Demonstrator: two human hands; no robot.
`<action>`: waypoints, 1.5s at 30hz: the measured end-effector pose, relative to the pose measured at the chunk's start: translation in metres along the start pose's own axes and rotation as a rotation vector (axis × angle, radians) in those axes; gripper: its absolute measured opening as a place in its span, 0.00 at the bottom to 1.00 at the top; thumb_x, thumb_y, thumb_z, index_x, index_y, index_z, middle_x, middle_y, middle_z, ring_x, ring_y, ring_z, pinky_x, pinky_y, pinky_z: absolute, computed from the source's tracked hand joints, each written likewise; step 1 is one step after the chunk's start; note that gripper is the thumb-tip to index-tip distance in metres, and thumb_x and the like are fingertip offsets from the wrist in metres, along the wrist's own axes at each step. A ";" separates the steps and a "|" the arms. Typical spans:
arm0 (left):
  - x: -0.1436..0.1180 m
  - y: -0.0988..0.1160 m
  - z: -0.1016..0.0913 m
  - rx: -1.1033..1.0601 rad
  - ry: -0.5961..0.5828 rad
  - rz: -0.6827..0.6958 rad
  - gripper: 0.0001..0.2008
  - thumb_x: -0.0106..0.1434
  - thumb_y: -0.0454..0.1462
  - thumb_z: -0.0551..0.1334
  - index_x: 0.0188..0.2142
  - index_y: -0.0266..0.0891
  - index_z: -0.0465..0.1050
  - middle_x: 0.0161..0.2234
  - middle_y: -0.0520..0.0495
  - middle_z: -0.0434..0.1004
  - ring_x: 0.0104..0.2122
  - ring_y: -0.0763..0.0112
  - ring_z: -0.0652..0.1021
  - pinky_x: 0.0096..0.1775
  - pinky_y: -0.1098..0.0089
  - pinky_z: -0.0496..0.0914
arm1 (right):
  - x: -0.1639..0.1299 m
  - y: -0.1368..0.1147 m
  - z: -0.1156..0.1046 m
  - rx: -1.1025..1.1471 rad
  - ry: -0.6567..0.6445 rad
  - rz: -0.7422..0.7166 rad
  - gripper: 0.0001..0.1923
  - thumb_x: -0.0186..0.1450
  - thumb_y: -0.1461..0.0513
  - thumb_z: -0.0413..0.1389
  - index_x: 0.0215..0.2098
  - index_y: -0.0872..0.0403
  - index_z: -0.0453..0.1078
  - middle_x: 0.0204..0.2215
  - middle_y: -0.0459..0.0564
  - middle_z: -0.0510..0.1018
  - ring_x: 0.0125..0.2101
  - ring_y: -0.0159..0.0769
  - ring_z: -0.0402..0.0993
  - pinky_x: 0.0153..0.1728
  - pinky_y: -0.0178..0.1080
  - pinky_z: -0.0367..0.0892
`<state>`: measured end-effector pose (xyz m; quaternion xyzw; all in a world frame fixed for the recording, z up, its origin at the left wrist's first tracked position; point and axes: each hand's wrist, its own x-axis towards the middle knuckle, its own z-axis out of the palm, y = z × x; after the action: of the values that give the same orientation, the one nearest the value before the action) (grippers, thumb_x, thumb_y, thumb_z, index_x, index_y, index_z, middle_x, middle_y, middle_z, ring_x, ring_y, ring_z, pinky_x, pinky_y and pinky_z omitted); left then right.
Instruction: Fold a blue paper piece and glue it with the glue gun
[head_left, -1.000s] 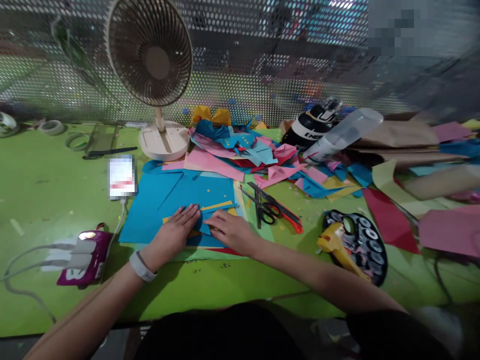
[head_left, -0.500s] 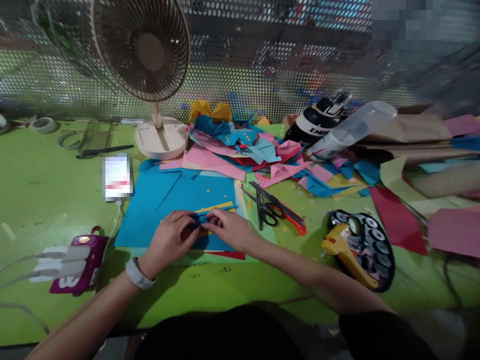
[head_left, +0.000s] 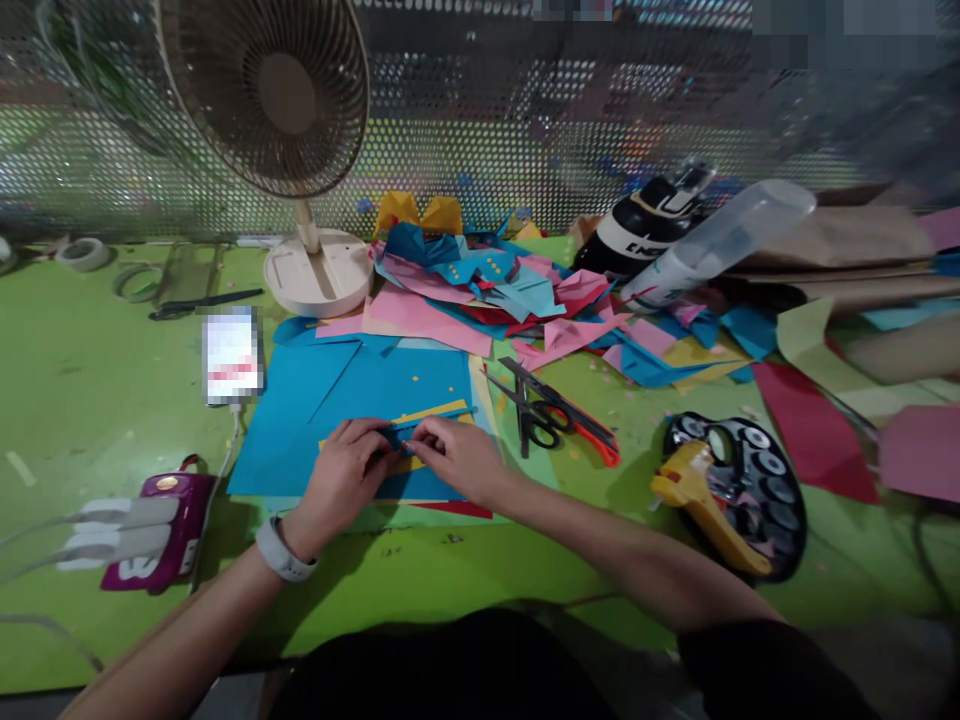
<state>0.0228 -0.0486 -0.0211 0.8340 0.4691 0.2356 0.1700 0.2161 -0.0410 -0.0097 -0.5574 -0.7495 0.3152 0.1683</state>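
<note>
Both hands meet over a large blue paper sheet (head_left: 300,400) lying on the green table. Between my fingertips is a small piece of blue paper (head_left: 399,434), mostly covered by the fingers. My left hand (head_left: 349,470), with a pale watch band at the wrist, is closed on its left side. From the right, my right hand (head_left: 454,455) pinches it with thumb and forefinger. A yellow paper strip (head_left: 435,410) lies just beyond the fingertips. Black-handled scissors (head_left: 536,415) and an orange utility knife (head_left: 600,440) rest right of my right hand.
A fan (head_left: 319,270) stands behind, beside a heap of coloured paper scraps (head_left: 465,290). A black bottle (head_left: 630,230) and clear bottle (head_left: 720,245) lean at the back right. A yellow tape dispenser (head_left: 705,500) lies right; a phone (head_left: 231,355) and purple power strip (head_left: 161,530) left.
The view has shifted slightly, so things on the right sit farther right. Both hands keep their hold on the small blue paper, with only slight finger movement.
</note>
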 end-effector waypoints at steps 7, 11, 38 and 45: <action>0.000 0.005 -0.002 0.062 0.012 0.040 0.09 0.63 0.32 0.59 0.43 0.38 0.71 0.44 0.43 0.77 0.43 0.60 0.74 0.43 0.59 0.71 | 0.000 0.001 0.002 -0.027 0.009 0.013 0.06 0.64 0.59 0.55 0.39 0.51 0.69 0.29 0.43 0.78 0.29 0.32 0.72 0.27 0.33 0.55; -0.002 0.006 -0.005 0.158 0.004 0.125 0.12 0.64 0.31 0.56 0.43 0.40 0.74 0.48 0.43 0.76 0.45 0.60 0.75 0.44 0.58 0.72 | 0.001 0.001 0.001 -0.045 0.009 -0.005 0.04 0.65 0.60 0.54 0.36 0.51 0.70 0.28 0.42 0.77 0.27 0.31 0.70 0.25 0.33 0.53; -0.018 0.018 -0.006 0.536 -0.146 0.346 0.20 0.68 0.41 0.53 0.54 0.32 0.68 0.52 0.37 0.73 0.50 0.55 0.73 0.52 0.54 0.66 | -0.033 0.031 0.001 -0.489 0.251 -0.657 0.16 0.69 0.59 0.49 0.50 0.58 0.70 0.49 0.56 0.76 0.48 0.42 0.70 0.43 0.44 0.67; -0.018 0.020 -0.003 0.467 -0.100 0.298 0.27 0.66 0.49 0.52 0.57 0.34 0.65 0.54 0.35 0.71 0.51 0.53 0.72 0.53 0.54 0.64 | -0.032 0.032 0.000 -0.498 0.229 -0.617 0.17 0.70 0.58 0.47 0.52 0.56 0.70 0.50 0.55 0.76 0.47 0.42 0.69 0.43 0.44 0.66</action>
<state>0.0269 -0.0739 -0.0128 0.9209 0.3739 0.1021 -0.0403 0.2496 -0.0654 -0.0272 -0.3617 -0.9112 -0.0053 0.1973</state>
